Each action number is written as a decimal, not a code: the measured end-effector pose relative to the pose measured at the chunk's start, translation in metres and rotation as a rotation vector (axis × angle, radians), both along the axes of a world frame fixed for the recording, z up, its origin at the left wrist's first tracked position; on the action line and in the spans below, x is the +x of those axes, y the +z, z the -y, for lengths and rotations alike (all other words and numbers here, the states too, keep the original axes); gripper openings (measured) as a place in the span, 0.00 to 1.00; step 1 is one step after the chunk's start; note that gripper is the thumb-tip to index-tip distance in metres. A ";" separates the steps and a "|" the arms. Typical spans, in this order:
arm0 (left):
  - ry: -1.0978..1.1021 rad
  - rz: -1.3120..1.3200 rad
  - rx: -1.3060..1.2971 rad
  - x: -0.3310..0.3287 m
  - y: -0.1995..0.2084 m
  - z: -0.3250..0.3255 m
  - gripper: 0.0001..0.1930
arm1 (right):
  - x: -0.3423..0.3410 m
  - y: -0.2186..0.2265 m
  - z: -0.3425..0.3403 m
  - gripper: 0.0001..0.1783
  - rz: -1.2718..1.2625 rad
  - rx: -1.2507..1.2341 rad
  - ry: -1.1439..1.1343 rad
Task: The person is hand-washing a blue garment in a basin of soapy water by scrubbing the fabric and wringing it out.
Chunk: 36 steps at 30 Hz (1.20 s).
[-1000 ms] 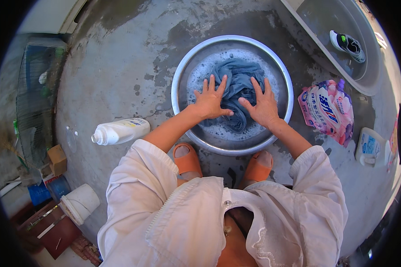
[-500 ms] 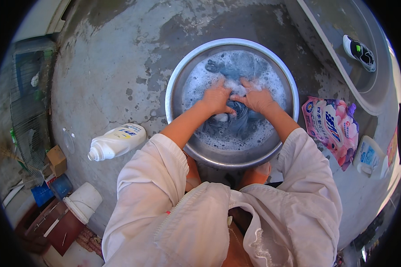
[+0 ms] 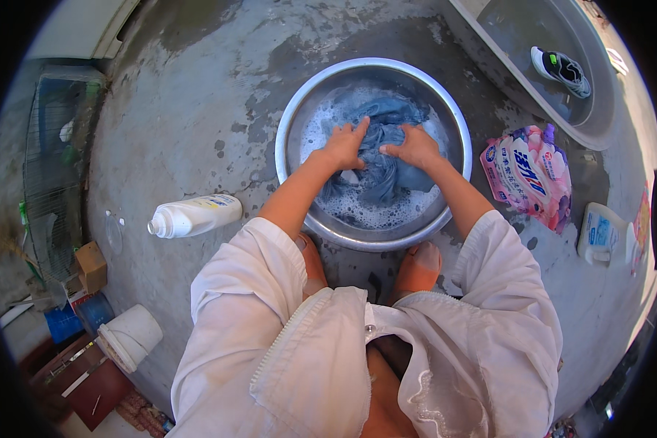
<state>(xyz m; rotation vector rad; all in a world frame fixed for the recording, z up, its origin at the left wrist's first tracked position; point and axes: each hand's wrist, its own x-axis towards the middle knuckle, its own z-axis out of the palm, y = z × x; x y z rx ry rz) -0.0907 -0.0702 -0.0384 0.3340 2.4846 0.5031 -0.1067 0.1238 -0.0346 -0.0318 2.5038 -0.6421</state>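
Note:
A wet blue-grey cloth (image 3: pixel 384 164) lies bunched above the suds in a wide metal basin (image 3: pixel 290 109). My left hand (image 3: pixel 343 148) rests against the cloth's left side with its fingers spread and the thumb apart. On the opposite side my right hand (image 3: pixel 417 150) has its thumb over a fold and its other fingers curled in behind, partly hidden by the fabric. Foamy water (image 3: pixel 358 212) surrounds the cloth. What kind of garment it is cannot be made out.
Left of the basin lies a white bottle (image 3: pixel 197 217). To the right are a pink detergent pouch (image 3: pixel 529 177) and a white jug (image 3: pixel 598 233). A black-and-white shoe (image 3: pixel 564 71) sits in a large grey tub (image 3: pixel 515 69). A white bucket (image 3: pixel 135 332) lies at lower left, near my sleeve.
The cloth has risen from the suds and more of it shows between my hands. My hands have moved slightly apart. The whole view has shifted a little.

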 end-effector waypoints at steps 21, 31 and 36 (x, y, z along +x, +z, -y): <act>-0.031 0.007 0.457 0.008 0.095 0.034 0.48 | 0.046 0.262 0.013 0.20 -0.755 -0.747 0.088; 0.412 -0.025 0.915 0.010 0.164 0.030 0.14 | 0.023 0.281 -0.015 0.17 -0.765 -1.003 0.021; 0.154 0.034 0.755 0.015 0.185 0.036 0.10 | 0.007 0.201 -0.030 0.18 -0.475 -0.685 -0.112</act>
